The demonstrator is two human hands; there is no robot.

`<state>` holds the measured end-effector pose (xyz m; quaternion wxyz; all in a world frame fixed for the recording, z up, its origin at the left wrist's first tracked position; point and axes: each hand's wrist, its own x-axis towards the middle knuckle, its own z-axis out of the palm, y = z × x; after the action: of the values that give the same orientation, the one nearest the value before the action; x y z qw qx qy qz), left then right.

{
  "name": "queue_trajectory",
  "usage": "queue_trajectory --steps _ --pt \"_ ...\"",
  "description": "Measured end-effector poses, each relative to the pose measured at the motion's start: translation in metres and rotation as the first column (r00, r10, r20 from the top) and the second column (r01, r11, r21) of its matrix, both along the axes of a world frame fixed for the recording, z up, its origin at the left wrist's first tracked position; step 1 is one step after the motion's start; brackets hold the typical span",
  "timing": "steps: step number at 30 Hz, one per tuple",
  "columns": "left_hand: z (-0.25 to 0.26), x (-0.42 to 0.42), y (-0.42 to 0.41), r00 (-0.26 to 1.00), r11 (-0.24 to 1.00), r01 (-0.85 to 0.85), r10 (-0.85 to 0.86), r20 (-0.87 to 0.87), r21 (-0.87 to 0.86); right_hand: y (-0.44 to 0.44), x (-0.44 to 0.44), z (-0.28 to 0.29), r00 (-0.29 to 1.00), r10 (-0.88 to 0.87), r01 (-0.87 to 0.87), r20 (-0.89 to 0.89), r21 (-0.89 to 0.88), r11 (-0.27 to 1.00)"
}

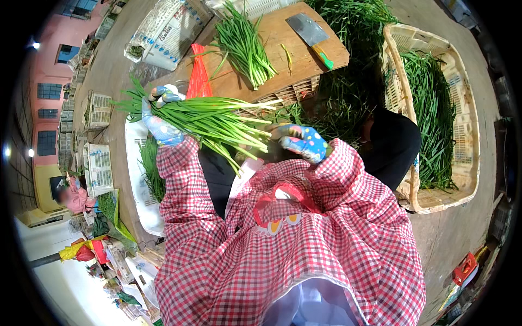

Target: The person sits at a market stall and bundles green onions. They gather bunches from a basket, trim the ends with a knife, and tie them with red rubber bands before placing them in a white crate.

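My left hand (160, 127), in a dotted blue glove, is closed around the leafy part of a bunch of garlic chives (212, 116). The pale stem ends fan out to the right above my lap. Beside those ends is my right hand (305, 143), also gloved, with its fingers bent. Whether it pinches a stem is not clear. Beyond the hands, a second bunch of chives (246, 51) lies on a wooden board (281, 45). A cleaver (310, 31) with a green and yellow handle rests on the board's right side.
Red plastic strips (198, 73) hang at the board's left edge. Right of my knee stands a cream plastic crate (469, 134) with long greens (430, 122). Loose greens (346, 89) are heaped between. A white crate (142, 195) is at left; a person (77, 197) is farther off.
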<state>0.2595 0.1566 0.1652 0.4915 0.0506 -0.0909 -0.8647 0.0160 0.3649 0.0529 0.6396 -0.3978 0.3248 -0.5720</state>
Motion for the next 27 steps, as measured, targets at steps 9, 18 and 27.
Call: queue_trajectory --steps 9,18,27 --pt "-0.006 0.008 -0.005 1.000 0.999 -0.022 0.021 -0.009 -0.034 0.007 -0.002 0.005 0.999 -0.039 0.031 0.022 0.292 0.956" --pt "-0.011 0.009 -0.001 0.999 0.999 0.017 -0.018 -0.032 -0.030 -0.018 0.003 0.002 0.963 -0.256 0.271 -0.088 0.290 0.918" --pt "-0.006 0.000 -0.004 0.971 0.983 -0.180 0.181 0.154 -0.023 -0.008 -0.022 -0.033 0.969 -0.215 0.197 0.118 0.151 0.969"
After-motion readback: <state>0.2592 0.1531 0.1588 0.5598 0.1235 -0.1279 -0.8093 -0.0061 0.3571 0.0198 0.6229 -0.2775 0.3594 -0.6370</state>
